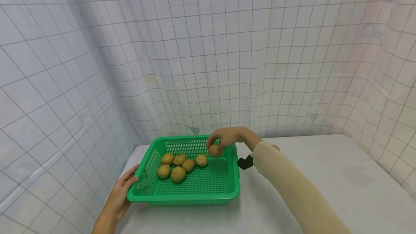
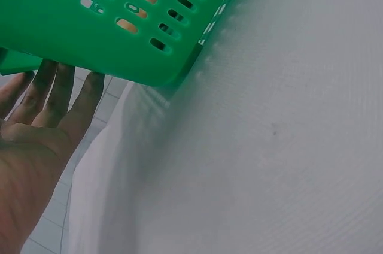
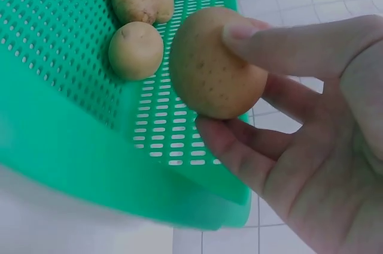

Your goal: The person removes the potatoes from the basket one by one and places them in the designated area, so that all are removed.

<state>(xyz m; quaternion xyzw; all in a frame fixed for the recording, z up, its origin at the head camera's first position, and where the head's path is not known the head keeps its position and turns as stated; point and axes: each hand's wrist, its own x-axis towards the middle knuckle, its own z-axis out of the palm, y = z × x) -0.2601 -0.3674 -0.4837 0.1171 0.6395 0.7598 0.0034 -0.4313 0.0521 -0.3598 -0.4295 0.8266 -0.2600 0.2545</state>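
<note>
A green plastic basket stands on the white-covered table with several potatoes gathered in its left and middle part. The left hand holds the basket's left rim; in the left wrist view its fingertips touch the rim from below. Over the basket's back right corner, the right hand pinches one potato between thumb and fingers. That potato is held above the slotted floor, apart from the others. The nearest loose potato lies in the basket to its left.
Behind the right sleeve, part of another tan, round thing shows on the table. A black device sits at the right wrist. Grid-patterned white curtains hang behind and on both sides.
</note>
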